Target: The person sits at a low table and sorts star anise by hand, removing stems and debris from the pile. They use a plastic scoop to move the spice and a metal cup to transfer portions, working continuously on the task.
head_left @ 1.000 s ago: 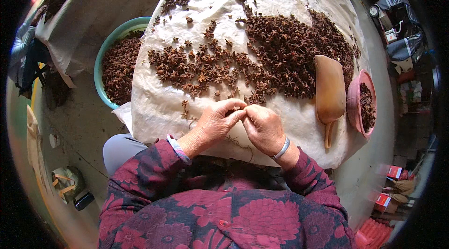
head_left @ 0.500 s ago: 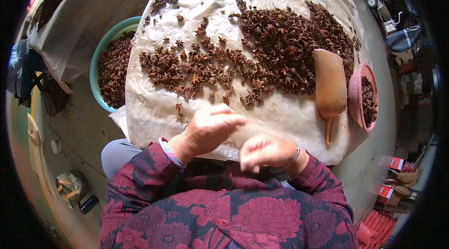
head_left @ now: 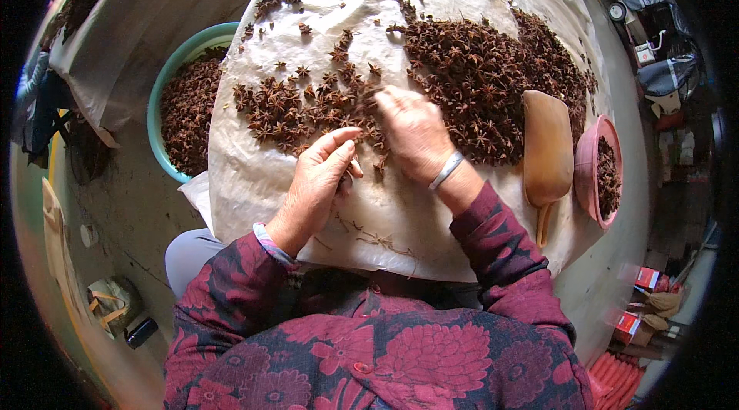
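Star anise (head_left: 277, 108) lies scattered over a pale cloth-covered table (head_left: 254, 187), thickening at the right into a large dark heap (head_left: 469, 79). My left hand (head_left: 314, 183) is closed above the near edge of the scattered pods, thumb pressed to the fingers; whatever it holds is hidden. My right hand (head_left: 419, 137), with a silver bangle at the wrist, reaches among the pods between the loose ones and the heap. Its fingertips are smeared by motion, so their grip does not show. Thin stalks (head_left: 377, 240) lie on the cloth near my body.
A tan scoop (head_left: 548, 152) rests at the heap's right side, its handle toward me. Beside it stands a pink bowl (head_left: 586, 171) with dark pods. On the left, a green basin (head_left: 156, 121) holds more. A bag (head_left: 115, 306) sits on the floor.
My right hand has moved from near my body forward to the scattered star anise. My left hand has shifted slightly left, and its fingers have closed. The thin stalks now show more fully.
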The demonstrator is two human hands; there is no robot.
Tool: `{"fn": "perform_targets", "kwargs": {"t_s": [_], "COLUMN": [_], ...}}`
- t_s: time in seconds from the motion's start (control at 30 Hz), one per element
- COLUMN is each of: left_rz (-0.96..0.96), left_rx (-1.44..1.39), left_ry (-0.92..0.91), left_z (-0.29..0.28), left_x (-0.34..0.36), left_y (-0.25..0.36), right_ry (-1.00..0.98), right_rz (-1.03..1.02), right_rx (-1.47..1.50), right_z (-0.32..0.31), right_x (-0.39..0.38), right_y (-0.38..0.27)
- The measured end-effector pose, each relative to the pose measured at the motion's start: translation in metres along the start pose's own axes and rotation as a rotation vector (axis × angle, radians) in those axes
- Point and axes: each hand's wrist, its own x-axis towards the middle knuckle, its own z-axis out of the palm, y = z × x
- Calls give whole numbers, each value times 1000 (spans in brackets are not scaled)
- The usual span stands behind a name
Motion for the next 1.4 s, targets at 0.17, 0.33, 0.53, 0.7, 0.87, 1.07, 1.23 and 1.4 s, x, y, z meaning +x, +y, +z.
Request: {"fn": "perform_targets", "kwargs": {"t_s": [0.17,0.33,0.53,0.7,0.87,1.07,1.23,1.4], "left_rz": [34,16,166,36,-121,57,-219,-244], "left_rx": [-54,-46,-73,129,4,19,197,84], "left_ry": [135,83,220,-102,-65,86,-443,-317], "left_z": [-6,-14,-22,-13,-1,-6,5,10], "left_x": [2,1,8,5,3,3,-11,-14], "left_y": [4,5,12,8,1,7,-12,-18], "right_ry": [-44,-202,55,40,8,2,-283,-121], "right_rz": [-143,-202,-13,147,38,-26,-80,-8], "right_rx": [72,226,294,135,194,-176,-403,-56], "right_z": [-1,-35,-60,-58,-51,-46,-31,-37], "right_x": [-37,-80,-102,-102,-84,-32,-5,-2], "right_y": [-46,-51,-23,-17,-25,15,21,17]}}
